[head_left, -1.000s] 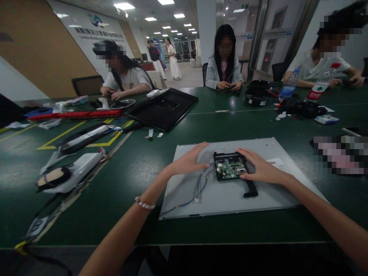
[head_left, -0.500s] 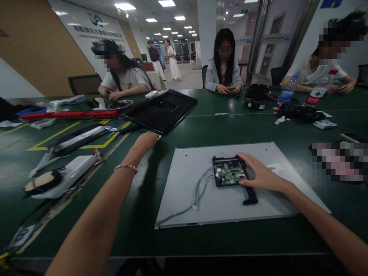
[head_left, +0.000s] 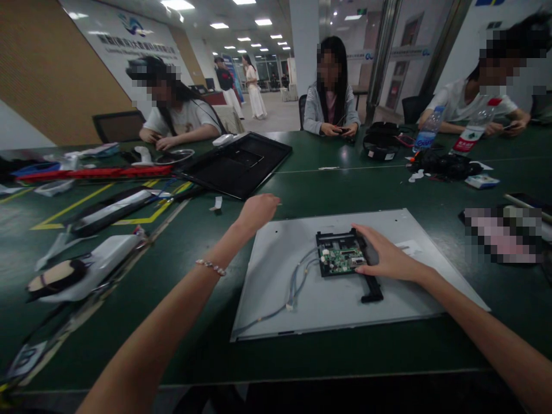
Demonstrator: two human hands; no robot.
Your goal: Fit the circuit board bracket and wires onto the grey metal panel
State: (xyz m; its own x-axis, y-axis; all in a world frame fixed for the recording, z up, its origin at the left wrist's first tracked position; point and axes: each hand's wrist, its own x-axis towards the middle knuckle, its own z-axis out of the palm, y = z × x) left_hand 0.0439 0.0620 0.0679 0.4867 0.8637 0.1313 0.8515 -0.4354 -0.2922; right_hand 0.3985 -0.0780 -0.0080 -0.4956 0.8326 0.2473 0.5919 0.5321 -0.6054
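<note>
A grey metal panel lies flat on the green table in front of me. Near its middle sits a green circuit board in a black frame, with grey cables trailing off to its left and a black strip below it. My right hand rests flat over the board's right side, fingers stretched out. My left hand hovers over the panel's far left corner, fingers pinched together; a thin pale sliver pokes out of them, too small to name.
A black monitor shell lies beyond the panel, with a white scrap of tape near it. White and black parts crowd the left. Bottles and black gear stand far right. Three other people sit across the table.
My left hand left the panel, reached out to the white scraps near the black shell, and has come back toward the panel's corner with its fingers pinched. My right hand stayed on the board.
</note>
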